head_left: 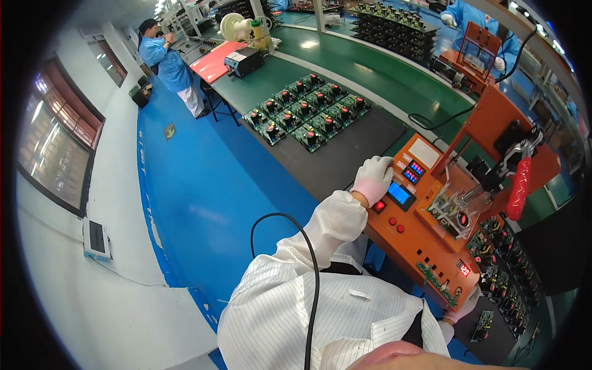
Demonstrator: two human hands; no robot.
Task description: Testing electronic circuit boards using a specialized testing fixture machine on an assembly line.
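An orange test fixture [394, 237] stands on the bench in front of me, with small lit displays, red buttons and a toggle clamp with a red handle [520, 190]. A circuit board [449, 213] sits under the clear plate of its press. My left hand [374, 176], in a white glove with a pink cuff, is closed with curled fingers on the fixture's left edge, beside the blue display. At its near right corner my gloved right hand [467, 306] lies against the side; the fixture hides most of those fingers.
Assembled circuit boards [305, 111] lie in rows on a dark mat to the left. More boards [509, 277] lie right of the fixture. A black cable [316, 277] hangs across my front. A co-worker in blue [163, 58] stands far left; another person's sleeve [472, 18] shows across the bench.
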